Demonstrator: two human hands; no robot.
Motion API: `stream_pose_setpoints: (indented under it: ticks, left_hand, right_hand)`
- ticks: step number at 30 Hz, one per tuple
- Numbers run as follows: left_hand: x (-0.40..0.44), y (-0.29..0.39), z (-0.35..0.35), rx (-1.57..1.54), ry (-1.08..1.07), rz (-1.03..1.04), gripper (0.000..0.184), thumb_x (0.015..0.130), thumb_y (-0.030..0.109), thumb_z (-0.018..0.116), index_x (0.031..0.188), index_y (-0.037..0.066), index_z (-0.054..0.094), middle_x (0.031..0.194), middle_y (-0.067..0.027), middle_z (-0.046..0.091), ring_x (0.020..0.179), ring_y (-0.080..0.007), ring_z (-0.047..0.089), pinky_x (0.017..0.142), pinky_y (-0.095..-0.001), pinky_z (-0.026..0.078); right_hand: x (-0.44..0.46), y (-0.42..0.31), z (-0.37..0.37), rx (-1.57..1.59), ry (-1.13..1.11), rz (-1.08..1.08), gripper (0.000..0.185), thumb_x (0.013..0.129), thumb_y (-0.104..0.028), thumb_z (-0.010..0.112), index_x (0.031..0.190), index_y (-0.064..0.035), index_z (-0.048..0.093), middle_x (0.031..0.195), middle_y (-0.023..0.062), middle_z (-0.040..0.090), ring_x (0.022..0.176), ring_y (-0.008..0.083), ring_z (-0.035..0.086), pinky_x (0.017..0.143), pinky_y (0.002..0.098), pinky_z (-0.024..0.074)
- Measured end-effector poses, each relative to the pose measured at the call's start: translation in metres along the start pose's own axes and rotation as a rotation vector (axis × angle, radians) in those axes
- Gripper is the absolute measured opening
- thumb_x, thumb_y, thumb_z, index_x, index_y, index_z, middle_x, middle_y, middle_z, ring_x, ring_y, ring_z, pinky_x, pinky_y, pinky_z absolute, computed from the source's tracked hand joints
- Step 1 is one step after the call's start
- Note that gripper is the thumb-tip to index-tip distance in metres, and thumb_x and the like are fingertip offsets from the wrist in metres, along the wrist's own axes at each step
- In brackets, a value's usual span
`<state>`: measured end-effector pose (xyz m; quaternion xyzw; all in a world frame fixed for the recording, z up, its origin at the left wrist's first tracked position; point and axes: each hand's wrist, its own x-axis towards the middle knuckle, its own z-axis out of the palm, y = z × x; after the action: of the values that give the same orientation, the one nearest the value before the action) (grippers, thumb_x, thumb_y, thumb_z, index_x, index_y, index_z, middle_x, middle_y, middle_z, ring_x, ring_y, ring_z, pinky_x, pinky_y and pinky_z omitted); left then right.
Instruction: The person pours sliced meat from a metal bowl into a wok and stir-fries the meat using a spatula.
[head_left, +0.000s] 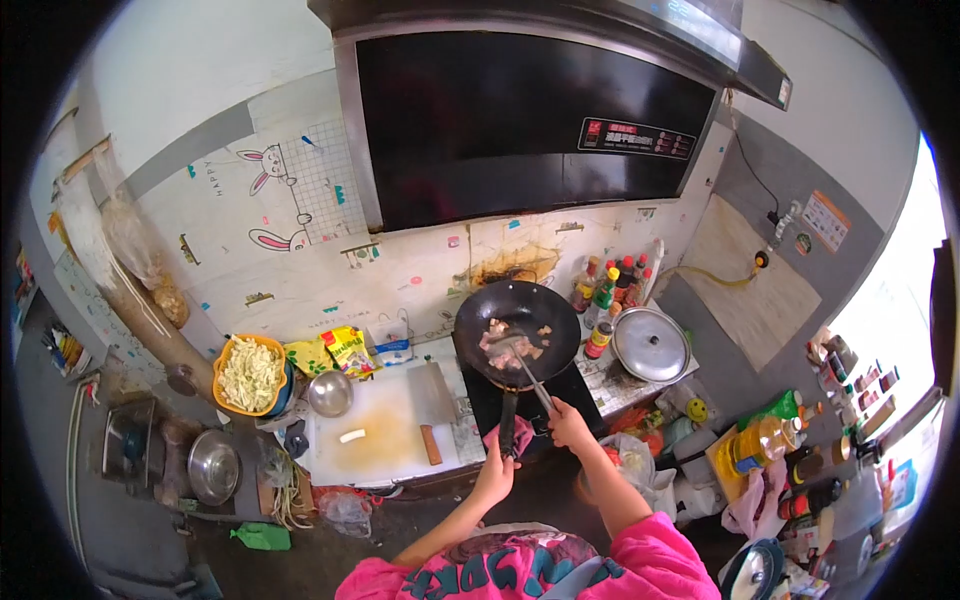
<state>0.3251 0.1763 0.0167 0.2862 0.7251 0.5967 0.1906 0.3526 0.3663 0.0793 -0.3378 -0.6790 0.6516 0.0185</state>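
A black wok stands tilted on the stove, with pieces of pale pink meat in it. My left hand is closed around the wok's long handle, and a pink cloth shows beside the grip. In my right hand is the handle of a metal spatula, whose blade reaches in among the meat. To the left lies a white cutting board bearing a cleaver and a small white piece of food.
A yellow basket of chopped pale vegetable, a metal bowl and a yellow seasoning packet stand left. Sauce bottles and a round pot lid sit right of the wok. A range hood hangs above.
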Motion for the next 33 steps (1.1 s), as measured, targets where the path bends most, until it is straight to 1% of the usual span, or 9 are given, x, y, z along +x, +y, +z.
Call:
stream_pose_setpoints:
  ticks: [2,3,6,8,12,22,24,27,33]
  left_hand:
    - [0.002,0.007,-0.003,0.006,-0.014,-0.011,0.06,0.091,0.005,0.041,0.139,-0.001,0.006,0.103,-0.0169,0.057,0.079,-0.0185,0.064,0.067,-0.0282,0.049]
    - [0.002,0.006,-0.001,0.019,0.016,0.035,0.06,0.091,0.007,0.043,0.139,-0.001,0.007,0.099,-0.0155,0.058,0.079,-0.0175,0.064,0.066,-0.0279,0.05]
    - [0.009,0.009,-0.003,-0.093,-0.01,-0.025,0.056,0.088,0.002,0.044,0.137,0.003,0.016,0.107,-0.0153,0.052,0.074,-0.0188,0.062,0.07,-0.0303,0.049]
    - [0.015,-0.004,0.0,-0.144,-0.01,-0.047,0.055,0.088,0.002,0.044,0.136,0.004,0.017,0.104,-0.0134,0.051,0.074,-0.018,0.062,0.069,-0.0299,0.049]
    - [0.018,0.002,-0.002,-0.171,-0.025,-0.1,0.055,0.088,0.0,0.044,0.137,0.005,0.018,0.098,-0.0108,0.05,0.074,-0.0168,0.06,0.069,-0.0287,0.049]
    - [0.014,0.007,-0.002,-0.187,-0.02,-0.112,0.054,0.089,0.001,0.042,0.137,0.007,0.017,0.093,-0.0096,0.05,0.072,-0.016,0.059,0.067,-0.0276,0.049]
    - [0.013,0.007,-0.001,-0.169,-0.016,-0.103,0.054,0.089,0.001,0.041,0.137,0.006,0.016,0.092,-0.0099,0.05,0.071,-0.0165,0.059,0.067,-0.0275,0.049]
    - [0.013,0.004,-0.002,-0.143,-0.032,-0.1,0.054,0.09,0.002,0.041,0.137,0.005,0.015,0.097,-0.0114,0.05,0.072,-0.0171,0.061,0.068,-0.028,0.049]
    - [0.012,0.01,0.0,-0.175,-0.01,-0.114,0.054,0.09,0.002,0.039,0.137,0.004,0.013,0.104,-0.0133,0.046,0.071,-0.0168,0.062,0.068,-0.0276,0.049]
  right_hand:
    - [-0.007,0.0,-0.013,-0.023,-0.002,0.026,0.046,0.092,-0.014,0.043,0.137,-0.0124,0.032,0.068,0.0007,0.042,0.044,0.0083,0.035,0.038,0.0235,0.0329]
    - [-0.01,0.001,-0.019,-0.016,-0.001,0.03,0.046,0.092,-0.014,0.043,0.137,-0.0123,0.032,0.067,0.0006,0.042,0.044,0.0082,0.035,0.039,0.0235,0.0329]
    - [-0.023,-0.002,-0.033,0.006,0.008,0.03,0.046,0.092,-0.015,0.043,0.137,-0.012,0.032,0.066,0.0004,0.042,0.044,0.0079,0.036,0.039,0.0236,0.033]
    - [-0.039,-0.014,-0.037,0.026,0.017,0.015,0.046,0.092,-0.015,0.044,0.137,-0.0117,0.032,0.066,0.0002,0.042,0.044,0.0076,0.036,0.039,0.0235,0.0332]
    - [-0.058,-0.022,-0.047,-0.024,0.007,0.005,0.045,0.092,-0.016,0.044,0.136,-0.011,0.034,0.064,0.0002,0.043,0.043,0.0077,0.035,0.039,0.0232,0.034]
    - [-0.009,-0.003,-0.013,-0.082,0.025,-0.008,0.047,0.092,-0.014,0.041,0.137,-0.0102,0.032,0.067,0.0026,0.043,0.043,0.0091,0.036,0.038,0.0247,0.0339]
    - [0.0,-0.003,-0.004,-0.033,0.031,-0.01,0.047,0.092,-0.014,0.04,0.138,-0.0107,0.031,0.067,0.0024,0.043,0.043,0.0094,0.036,0.037,0.0249,0.0336]
    - [0.017,0.003,0.006,0.063,0.026,-0.007,0.047,0.093,-0.014,0.04,0.138,-0.0113,0.029,0.067,0.0018,0.043,0.043,0.0094,0.037,0.037,0.025,0.0337]
    - [-0.003,0.001,-0.006,0.03,-0.003,-0.008,0.047,0.092,-0.015,0.042,0.138,-0.0104,0.03,0.067,0.0015,0.043,0.045,0.0088,0.037,0.039,0.024,0.0347]
